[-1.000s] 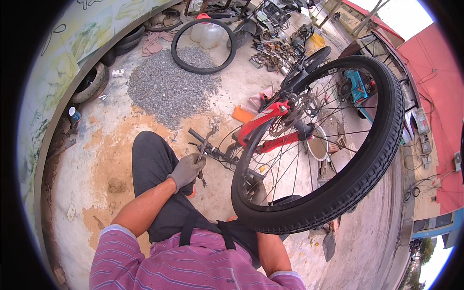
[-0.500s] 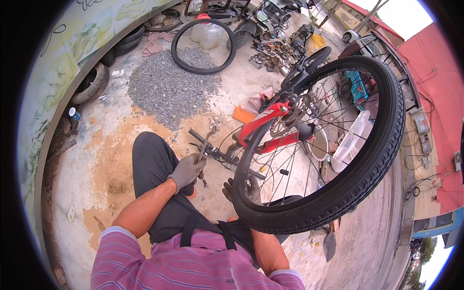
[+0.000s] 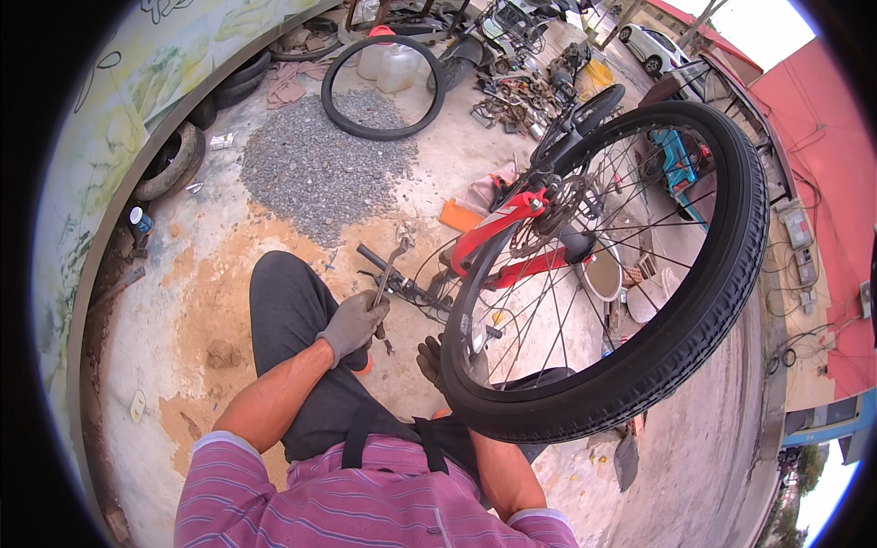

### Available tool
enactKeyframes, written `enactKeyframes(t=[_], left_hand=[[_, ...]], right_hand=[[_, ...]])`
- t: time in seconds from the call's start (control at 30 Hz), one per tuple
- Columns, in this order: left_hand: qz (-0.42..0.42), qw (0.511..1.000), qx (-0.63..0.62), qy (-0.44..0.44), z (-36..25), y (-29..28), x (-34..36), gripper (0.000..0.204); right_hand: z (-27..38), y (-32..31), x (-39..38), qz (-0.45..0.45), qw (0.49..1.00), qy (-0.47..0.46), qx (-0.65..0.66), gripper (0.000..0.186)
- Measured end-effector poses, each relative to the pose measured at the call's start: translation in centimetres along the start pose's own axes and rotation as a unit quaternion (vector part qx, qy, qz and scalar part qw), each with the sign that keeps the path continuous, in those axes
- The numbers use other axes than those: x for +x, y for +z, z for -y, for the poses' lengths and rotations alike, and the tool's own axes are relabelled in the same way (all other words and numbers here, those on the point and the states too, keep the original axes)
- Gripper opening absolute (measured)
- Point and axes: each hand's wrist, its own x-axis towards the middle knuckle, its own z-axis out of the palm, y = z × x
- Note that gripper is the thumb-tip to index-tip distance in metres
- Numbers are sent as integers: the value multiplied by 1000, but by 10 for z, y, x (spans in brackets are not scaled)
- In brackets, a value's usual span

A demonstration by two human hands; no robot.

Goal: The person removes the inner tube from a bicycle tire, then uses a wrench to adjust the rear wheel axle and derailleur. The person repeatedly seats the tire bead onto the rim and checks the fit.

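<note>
A bicycle with a red fork stands upside down in front of me. Its front wheel, with a black tyre, fills the right side of the view. My left hand, in a grey glove, is closed around a metal wrench, whose head points up and away over my left knee. At the wheel's near left edge is my right hand, gloved as well. Its visible fingers are apart; the tyre hides the rest. Behind the wrench lies the handlebar, close to the ground.
A gravel pile lies ahead, with a loose tyre on its far side. Plastic jugs and scrap metal parts stand farther back. Old tyres line the left wall. A bucket shows through the spokes.
The spokes and tyre markings have shifted as the wheel turned. A white car shows more fully in the background. My left hand and the wrench stay nearly still; my right hand shifts slightly.
</note>
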Motion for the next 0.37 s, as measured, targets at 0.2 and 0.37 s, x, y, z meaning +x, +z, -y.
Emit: enactKeyframes(t=[0.2,0.37], left_hand=[[4,1000,-19,-3,0,1,0,26],[6,1000,-3,-6,1,-1,2,26]], right_hand=[[0,-1,7,-31,999,17,2,51],[0,-2,10,-48,998,27,-5,59]])
